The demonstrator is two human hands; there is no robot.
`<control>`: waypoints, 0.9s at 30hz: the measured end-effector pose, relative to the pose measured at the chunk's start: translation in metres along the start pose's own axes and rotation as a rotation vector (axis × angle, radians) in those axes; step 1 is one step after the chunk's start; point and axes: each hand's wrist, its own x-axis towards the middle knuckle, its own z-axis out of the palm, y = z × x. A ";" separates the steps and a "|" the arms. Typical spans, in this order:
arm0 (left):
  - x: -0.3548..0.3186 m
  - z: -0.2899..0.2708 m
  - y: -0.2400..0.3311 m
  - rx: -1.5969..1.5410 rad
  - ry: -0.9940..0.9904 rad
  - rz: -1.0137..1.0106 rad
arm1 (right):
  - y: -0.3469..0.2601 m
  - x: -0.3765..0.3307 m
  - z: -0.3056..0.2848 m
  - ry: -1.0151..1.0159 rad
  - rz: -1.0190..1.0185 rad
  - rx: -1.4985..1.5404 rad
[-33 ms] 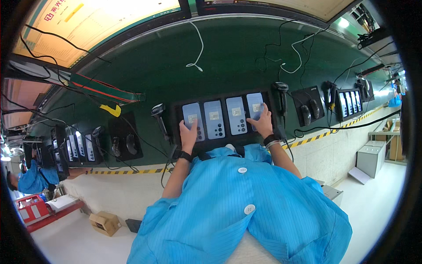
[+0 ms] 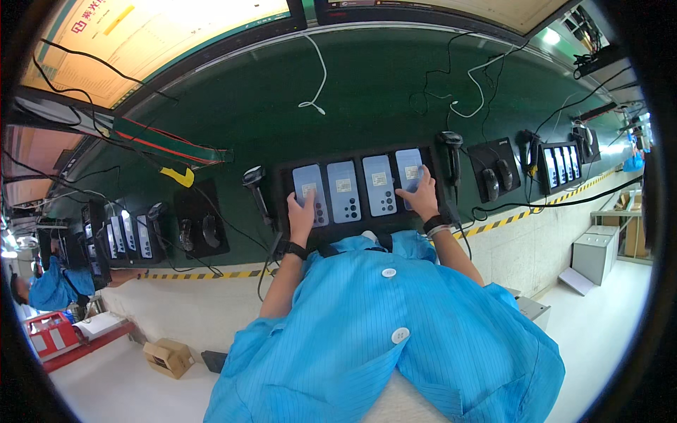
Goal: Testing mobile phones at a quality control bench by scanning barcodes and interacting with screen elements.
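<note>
Four light-blue smartphones lie back up, side by side, in a black tray (image 2: 362, 227) in front of me; each has a pale label and dark camera rings. My left hand (image 2: 301, 220) is at the lower left of the leftmost phone (image 2: 307, 174), thumb over its back and fingers apart along the tray's edge. Over the rightmost phone (image 2: 407, 159) rests my right hand (image 2: 422, 197), its thumb and fingers spread, covering the phone's lower part. Between them, the second phone (image 2: 342, 176) and third phone (image 2: 379, 176) are untouched.
Barcode scanners (image 2: 257, 185) (image 2: 451, 141) stand on both sides of the tray. Black mats with mice (image 2: 209, 231) (image 2: 504, 174) lie farther out. More phone trays (image 2: 561, 169) sit along the green bench. Loose cables (image 2: 323, 77) hang near the monitors (image 2: 176, 35). At far left is another person's blue sleeve (image 2: 53, 289).
</note>
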 end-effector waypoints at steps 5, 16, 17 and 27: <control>0.008 -0.010 -0.005 -0.123 -0.036 -0.051 | 0.007 0.010 0.002 0.049 0.000 0.116; 0.004 -0.014 0.003 -0.212 -0.081 -0.082 | 0.015 0.017 -0.003 0.037 0.066 0.138; 0.005 -0.015 0.001 -0.223 -0.093 -0.086 | 0.015 0.017 -0.003 0.037 0.059 0.138; 0.010 -0.016 -0.007 -0.247 -0.152 -0.087 | 0.014 0.015 -0.004 -0.002 0.052 0.136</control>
